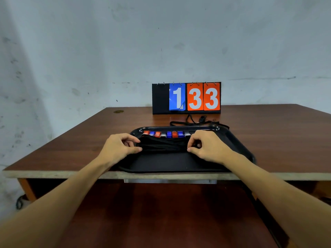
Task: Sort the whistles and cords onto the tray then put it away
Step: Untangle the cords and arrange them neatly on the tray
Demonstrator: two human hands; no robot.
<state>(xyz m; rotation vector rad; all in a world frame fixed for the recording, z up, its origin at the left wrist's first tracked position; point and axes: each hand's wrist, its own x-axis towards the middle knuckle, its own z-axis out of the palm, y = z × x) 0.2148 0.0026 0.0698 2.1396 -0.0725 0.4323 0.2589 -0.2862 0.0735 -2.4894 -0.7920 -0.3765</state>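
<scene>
A black tray (172,163) lies at the table's near edge. Along its far side stands a row of several whistles (166,134) in red, blue and silver. In front of them lies a bundle of black cords (163,145). My left hand (119,147) pinches the bundle's left end, and my right hand (206,147) pinches its right end. Behind the tray, one more black cord with a dark whistle (201,119) rests on the table.
A flip scoreboard (186,98) reading 1 and 33 stands at the back of the brown table (71,145), close to the wall. A drawer front shows under the table's near edge, below the tray.
</scene>
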